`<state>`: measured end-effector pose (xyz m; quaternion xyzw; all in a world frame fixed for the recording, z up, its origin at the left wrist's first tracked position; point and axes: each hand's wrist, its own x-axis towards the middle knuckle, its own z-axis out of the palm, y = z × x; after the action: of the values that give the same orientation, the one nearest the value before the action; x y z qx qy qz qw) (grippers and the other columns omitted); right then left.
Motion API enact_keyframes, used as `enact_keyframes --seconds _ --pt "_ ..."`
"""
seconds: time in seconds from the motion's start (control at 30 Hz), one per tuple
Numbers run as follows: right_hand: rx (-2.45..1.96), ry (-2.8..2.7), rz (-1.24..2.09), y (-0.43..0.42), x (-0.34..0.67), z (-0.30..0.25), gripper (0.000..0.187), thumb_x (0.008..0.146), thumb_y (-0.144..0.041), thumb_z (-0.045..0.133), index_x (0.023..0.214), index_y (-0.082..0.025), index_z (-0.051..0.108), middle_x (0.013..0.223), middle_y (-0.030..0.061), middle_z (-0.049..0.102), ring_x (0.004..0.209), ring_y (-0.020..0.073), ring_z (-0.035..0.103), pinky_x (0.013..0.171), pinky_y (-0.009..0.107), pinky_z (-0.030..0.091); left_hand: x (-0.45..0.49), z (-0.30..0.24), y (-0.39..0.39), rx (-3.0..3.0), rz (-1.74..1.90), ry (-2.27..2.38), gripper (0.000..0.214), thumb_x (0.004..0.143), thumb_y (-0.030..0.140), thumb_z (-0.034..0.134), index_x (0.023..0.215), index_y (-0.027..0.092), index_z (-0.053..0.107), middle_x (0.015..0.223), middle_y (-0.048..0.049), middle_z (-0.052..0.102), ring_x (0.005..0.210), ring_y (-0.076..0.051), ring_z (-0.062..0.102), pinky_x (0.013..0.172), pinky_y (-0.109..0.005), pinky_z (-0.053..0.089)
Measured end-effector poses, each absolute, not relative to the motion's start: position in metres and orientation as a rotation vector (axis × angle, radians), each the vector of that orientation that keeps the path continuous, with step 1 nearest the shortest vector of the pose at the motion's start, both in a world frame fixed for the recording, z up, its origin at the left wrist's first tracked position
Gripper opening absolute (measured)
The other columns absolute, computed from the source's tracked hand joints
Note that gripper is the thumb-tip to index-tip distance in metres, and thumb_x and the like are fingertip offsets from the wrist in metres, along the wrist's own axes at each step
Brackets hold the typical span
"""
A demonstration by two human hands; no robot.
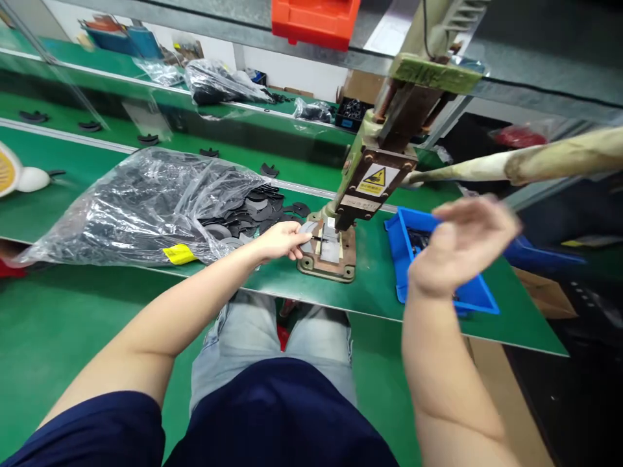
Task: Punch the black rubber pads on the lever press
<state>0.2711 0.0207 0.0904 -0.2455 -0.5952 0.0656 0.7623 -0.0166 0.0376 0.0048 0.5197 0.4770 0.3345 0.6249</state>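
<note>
At left, bag of black parts (141, 207) lay on bench (379, 285). Left hand (282, 241): fingers (298, 241) pinched grey disc (307, 230) on press base (335, 266). Right hand (462, 243): blurred, seemingly released, above blue bin (402, 259). Hazard: lever (535, 162) pulled early could crush those fingers.

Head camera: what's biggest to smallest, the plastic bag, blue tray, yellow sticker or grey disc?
1. plastic bag
2. blue tray, partly behind the right hand
3. yellow sticker and grey disc in left hand: too alike to rank
</note>
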Motion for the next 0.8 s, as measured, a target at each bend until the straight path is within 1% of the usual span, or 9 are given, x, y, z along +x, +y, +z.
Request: enact_keyframes --seconds 0.07,0.1,0.17,0.23,0.3,0.4,0.6,0.7,0.8 --pt "-0.661 -1.391 0.330 0.008 0.254 0.036 0.033 0.090 -0.027 0.081 0.120 -0.024 0.070 0.099 -0.0006 0.073 0.090 0.0087 0.072 0.088 0.024 0.063 -0.025 0.017 0.019 1.211 0.793 1.041 0.039 0.094 0.043 0.083 0.083 0.019 0.054 0.059 0.0001 0.067 0.052 -0.014 0.070 0.046 -0.017 0.050" --pt "-0.719 -1.447 0.434 0.000 0.243 0.012 0.030 0.090 -0.029 0.080 0.118 -0.024 0.071 0.097 0.0008 0.075 0.086 0.0108 0.073 0.082 0.025 0.064 -0.027 0.023 0.010 1.221 0.797 1.016 0.042 0.092 0.047 0.084 0.083 0.019 0.054 0.060 -0.0004 0.068 0.053 -0.014 0.071 0.046 -0.017 0.050" --pt "-0.813 -1.523 0.613 -0.014 0.219 -0.022 0.031 0.091 -0.036 0.080 0.117 -0.023 0.072 0.100 0.0043 0.078 0.087 0.0149 0.076 0.080 0.030 0.067 -0.026 0.032 -0.004 1.242 0.792 0.973 0.047 0.089 0.053 0.086 0.083 0.019 0.054 0.062 -0.0013 0.069 0.054 -0.015 0.072 0.047 -0.018 0.051" --pt "-0.865 -1.537 0.722 -0.024 0.198 -0.038 0.033 0.090 -0.046 0.080 0.112 -0.024 0.072 0.101 0.0051 0.078 0.086 0.0162 0.075 0.078 0.032 0.067 -0.023 0.037 -0.015 1.264 0.770 0.948 0.048 0.087 0.054 0.087 0.083 0.018 0.056 0.063 -0.0013 0.070 0.054 -0.015 0.071 0.048 -0.019 0.053" --pt "-0.895 -1.511 0.768 -0.029 0.185 -0.042 0.033 0.090 -0.053 0.078 0.104 -0.023 0.070 0.098 0.0040 0.077 0.082 0.0151 0.073 0.074 0.030 0.064 -0.019 0.038 -0.023 1.276 0.750 0.945 0.047 0.087 0.054 0.087 0.083 0.018 0.056 0.062 -0.0004 0.069 0.053 -0.014 0.070 0.047 -0.020 0.054" --pt "-0.924 -1.473 0.792 -0.033 0.177 -0.040 0.032 0.093 -0.054 0.074 0.096 -0.023 0.068 0.092 0.0026 0.074 0.079 0.0133 0.069 0.071 0.028 0.061 -0.017 0.035 -0.029 1.288 0.753 0.953 0.044 0.088 0.051 0.086 0.083 0.018 0.057 0.062 0.0008 0.067 0.052 -0.014 0.070 0.047 -0.019 0.054" --pt "-0.966 -1.491 0.780 -0.043 0.177 -0.045 0.027 0.097 -0.050 0.069 0.101 -0.023 0.066 0.091 0.0014 0.072 0.078 0.0128 0.067 0.072 0.029 0.059 -0.016 0.034 -0.032 1.230 0.701 0.943 0.043 0.089 0.050 0.085 0.082 0.019 0.057 0.055 0.0011 0.064 0.048 -0.015 0.067 0.046 -0.020 0.052" --pt "-1.003 -1.521 0.719 -0.045 0.179 -0.049 0.026 0.099 -0.049 0.065 0.104 -0.023 0.065 0.093 0.0017 0.072 0.078 0.0130 0.067 0.073 0.030 0.059 -0.013 0.042 -0.026 1.225 0.622 0.966 0.040 0.091 0.046 0.082 0.078 0.019 0.056 0.055 0.0005 0.064 0.046 -0.014 0.066 0.045 -0.020 0.051" --pt "-1.040 -1.597 0.653 -0.042 0.184 -0.046 0.024 0.101 -0.046 0.063 0.110 -0.025 0.066 0.099 0.0036 0.074 0.083 0.0151 0.070 0.079 0.033 0.062 -0.013 0.047 -0.017 1.325 0.575 1.018 0.035 0.094 0.040 0.080 0.078 0.019 0.058 0.056 -0.0001 0.065 0.047 -0.014 0.066 0.045 -0.020 0.049"
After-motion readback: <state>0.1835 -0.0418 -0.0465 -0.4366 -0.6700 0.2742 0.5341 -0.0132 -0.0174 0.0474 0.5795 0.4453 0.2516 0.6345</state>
